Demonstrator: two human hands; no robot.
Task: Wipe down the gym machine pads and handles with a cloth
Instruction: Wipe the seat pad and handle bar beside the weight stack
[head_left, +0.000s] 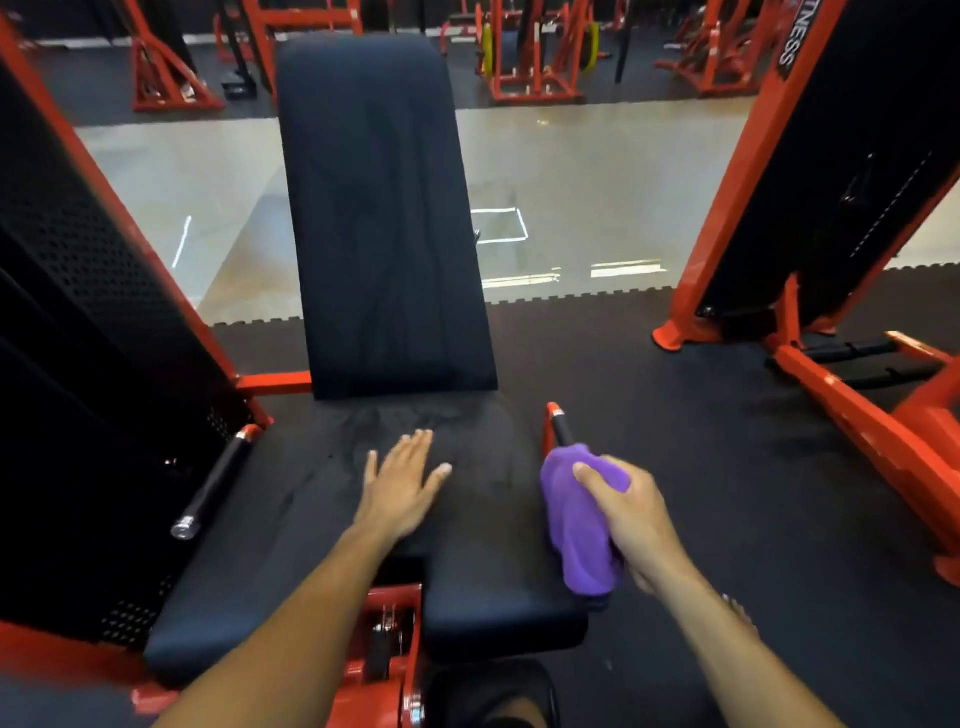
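**Beside the seat, the cloth is on the right handle**

From the head view, looking down at the gym machine, the right hand (631, 514) holds a purple cloth (576, 525). Its fingers (589, 475) are curled round the cloth and squeeze it onto the right handle (561, 428). Only the far end of that handle sticks out above the cloth, black with a red tip. The rest is hidden under the cloth.

The left hand (400, 483) lies flat on the seat pad (311, 545). Its fingers are straight and spread wide. It holds nothing. It looks like it is there to lean on.

The back pad (384, 218) stands up behind the seat, tall and dark. The left handle (215, 483) is on the other side of the seat, well apart from the cloth. Nothing touches it.

How much is done? I think the job is somewhere in the middle. The seat pad has pale streaks near the back, and the back pad has faint marks too. These may be wet wipe marks, but I cannot tell for sure. The right handle is the part being cleaned now. The left handle looks like it is left to do, as the cloth is far from it.

Red frames (841, 395) of other machines stand on the dark floor mat (675, 415) to the right, and more stand far off past the shiny floor (597, 171).
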